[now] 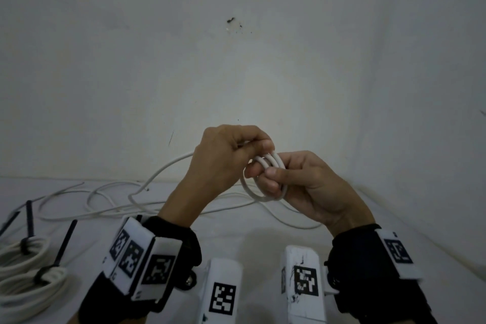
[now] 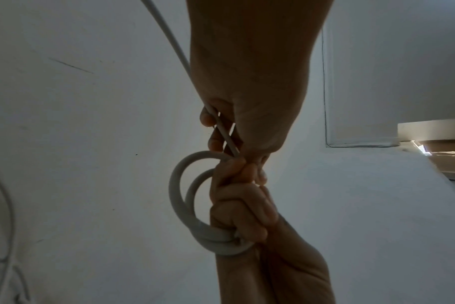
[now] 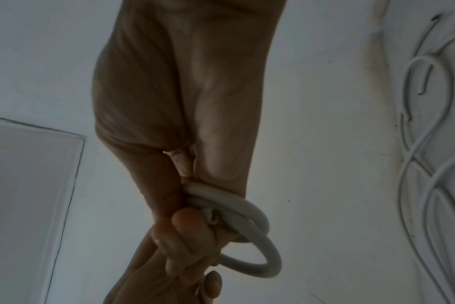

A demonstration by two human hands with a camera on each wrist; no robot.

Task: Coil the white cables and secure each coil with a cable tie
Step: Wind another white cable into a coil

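My right hand (image 1: 271, 179) grips a small coil of white cable (image 1: 263, 196), held up above the white table (image 1: 236, 239) in front of the wall. My left hand (image 1: 252, 143) sits just above and to the left, pinching the cable's running strand (image 1: 163, 171) at the coil's top. That strand drops left to loose loops (image 1: 110, 200) on the table. In the left wrist view the strand (image 2: 169, 35) passes through my left fingers (image 2: 210, 142) into the coil (image 2: 177, 205). In the right wrist view the coil (image 3: 270, 257) hangs from my right hand (image 3: 187, 185).
Two finished white coils (image 1: 18, 271) bound with black cable ties (image 1: 65, 242) lie at the table's front left. Another black tie (image 1: 9, 221) lies at the left edge. Slack cable (image 1: 289, 221) runs under my hands. The wall (image 1: 236, 60) stands close behind the table.
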